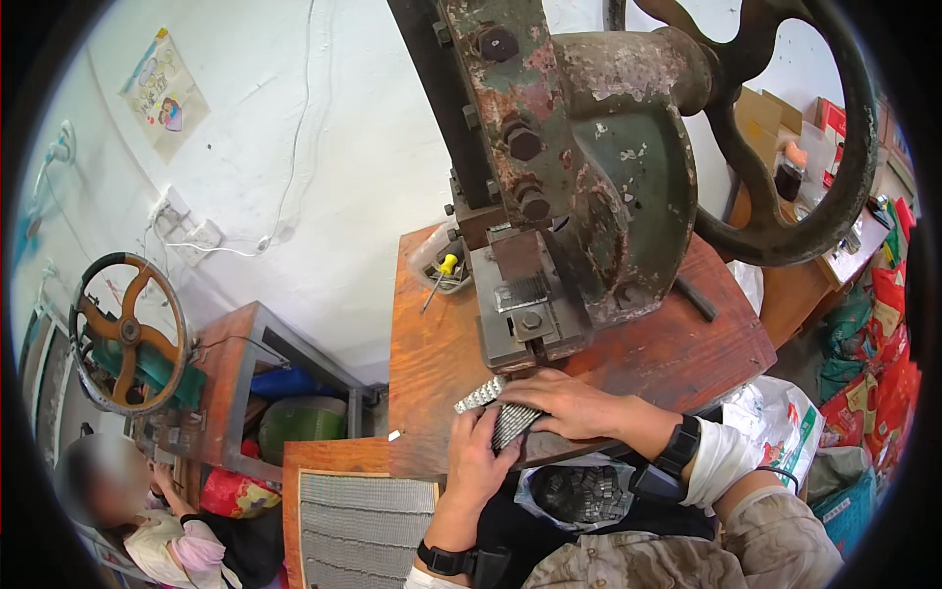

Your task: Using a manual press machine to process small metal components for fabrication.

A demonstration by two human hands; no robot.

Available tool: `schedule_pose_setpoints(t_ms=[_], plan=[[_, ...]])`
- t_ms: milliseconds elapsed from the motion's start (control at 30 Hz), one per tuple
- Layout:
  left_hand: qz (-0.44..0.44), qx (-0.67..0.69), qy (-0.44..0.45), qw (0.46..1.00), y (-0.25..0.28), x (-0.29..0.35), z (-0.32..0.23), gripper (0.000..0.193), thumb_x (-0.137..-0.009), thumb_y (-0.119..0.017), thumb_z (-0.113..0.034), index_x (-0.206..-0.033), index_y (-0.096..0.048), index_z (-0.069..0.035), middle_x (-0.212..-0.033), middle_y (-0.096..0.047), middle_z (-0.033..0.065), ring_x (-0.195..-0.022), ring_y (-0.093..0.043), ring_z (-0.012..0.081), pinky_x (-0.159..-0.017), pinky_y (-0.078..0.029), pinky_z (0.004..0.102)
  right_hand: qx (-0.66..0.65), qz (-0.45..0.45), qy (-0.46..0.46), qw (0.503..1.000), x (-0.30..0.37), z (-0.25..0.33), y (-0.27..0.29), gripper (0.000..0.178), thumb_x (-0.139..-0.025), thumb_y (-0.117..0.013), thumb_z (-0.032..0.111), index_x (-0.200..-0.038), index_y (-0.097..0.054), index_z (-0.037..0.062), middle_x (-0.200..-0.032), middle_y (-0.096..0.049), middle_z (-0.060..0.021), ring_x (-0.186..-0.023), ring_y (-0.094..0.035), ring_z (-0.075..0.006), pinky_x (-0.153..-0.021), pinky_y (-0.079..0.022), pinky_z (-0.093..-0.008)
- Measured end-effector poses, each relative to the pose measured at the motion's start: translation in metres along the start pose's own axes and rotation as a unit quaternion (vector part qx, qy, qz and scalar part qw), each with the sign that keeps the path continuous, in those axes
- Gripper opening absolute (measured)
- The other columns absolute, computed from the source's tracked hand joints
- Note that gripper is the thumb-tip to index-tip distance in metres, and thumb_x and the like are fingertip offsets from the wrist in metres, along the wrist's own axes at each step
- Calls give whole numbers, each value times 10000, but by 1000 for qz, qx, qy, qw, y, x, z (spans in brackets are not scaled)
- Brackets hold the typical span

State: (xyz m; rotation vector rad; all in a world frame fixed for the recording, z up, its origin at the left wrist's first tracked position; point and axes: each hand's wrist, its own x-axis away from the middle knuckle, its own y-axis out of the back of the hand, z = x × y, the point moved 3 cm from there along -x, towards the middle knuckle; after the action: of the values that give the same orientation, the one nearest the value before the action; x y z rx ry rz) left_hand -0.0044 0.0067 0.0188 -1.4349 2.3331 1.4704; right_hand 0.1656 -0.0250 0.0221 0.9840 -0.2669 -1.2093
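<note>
Near the front edge of the wooden bench, my left hand (478, 454) and my right hand (569, 403) are closed around a stack of thin ridged metal strips (514, 425). My left hand grips its near left side, while the fingers of my right lie over its far end. Just beyond my left fingertips is a silvery bumpy metal piece (480, 395); whether it joins the stack I cannot tell. Past my hands stands a heavy green hand press (638, 187), its steel die block (530, 322) facing me. Below, an opened bag of small metal pieces (579, 494) sits by my lap.
A plastic tub (432, 257) with a yellow-handled screwdriver (446, 267) is left of the press. Its large handwheel (863, 128) reaches out right. A framed board with metal rows (365, 530) lies lower left. Another person (147, 520) sits far left near a second wheel (130, 332).
</note>
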Motion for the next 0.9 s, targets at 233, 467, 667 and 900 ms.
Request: schedule_pose_setpoints(t_ms=[233,467,667,900], plan=[[-26,8,-40,999,-4,-3,-4,555,-689,-686,-70,-1182,-457,45,-1079,-487,228,-971,-479,395,-850,-412,443,-37,-59,-53,996,-1,2,1,670,-705,-705,139,-1300,-406,65,-1227,-491,-166,-1139,-442,-349,-987,-344,-429],[14,-31,-31,999,-3,-6,-11,636,-692,-654,-77,-1247,-377,66,-1120,-461,243,-1021,-440,415,-894,-375,455,70,-26,-141,987,8,12,-3,723,-743,-688,233,-1342,-341,25,-1317,-401,-207,-1217,-359,-369,-1009,-285,-449],[15,-27,-16,999,-5,-3,-2,602,-690,-678,-85,-1221,-426,44,-1084,-471,212,-995,-448,387,-870,-392,436,14,-34,-83,996,5,7,3,751,-763,-669,204,-1380,-267,58,-1303,-443,-174,-1243,-336,-365,-1025,-243,-459],[18,-20,-19,999,-2,-2,-2,565,-693,-695,-93,-1197,-466,21,-1085,-477,193,-993,-452,366,-864,-395,425,34,-9,-99,994,2,-9,-4,682,-733,-701,264,-1327,-403,110,-1269,-492,-146,-1214,-393,-342,-989,-303,-453]])
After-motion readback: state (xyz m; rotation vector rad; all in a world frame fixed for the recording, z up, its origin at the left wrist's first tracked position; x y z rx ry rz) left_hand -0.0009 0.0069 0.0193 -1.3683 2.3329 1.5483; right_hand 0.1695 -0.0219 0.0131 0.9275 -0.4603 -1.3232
